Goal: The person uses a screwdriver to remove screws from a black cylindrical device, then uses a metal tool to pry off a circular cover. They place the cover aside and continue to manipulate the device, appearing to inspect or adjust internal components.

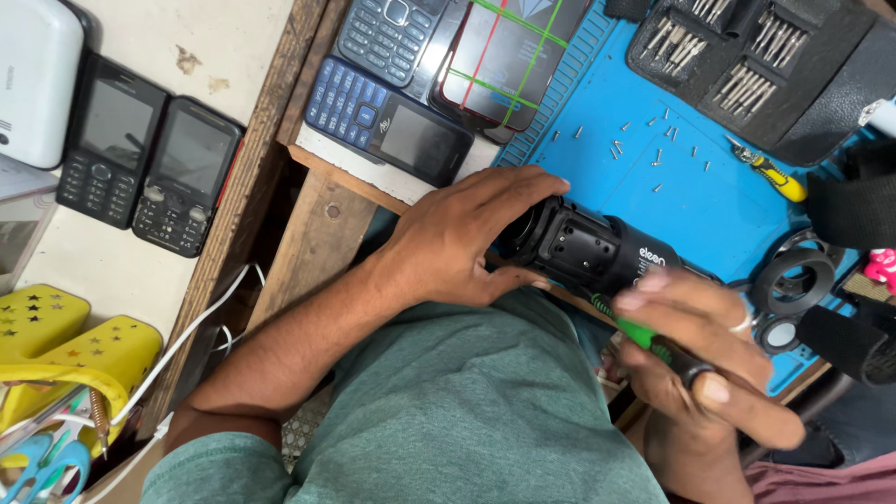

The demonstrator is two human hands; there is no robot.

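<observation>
Black cylindrical device (588, 250), open-ended, clamped in left hand (457, 245) fingers; right hand (709, 350) fingers grip green-handled screwdriver (644, 338).

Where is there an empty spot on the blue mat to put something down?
The blue mat is barest between the loose screws and the black device, near the yellow tool. Crowded: the bit case above, rings on the right.
</observation>
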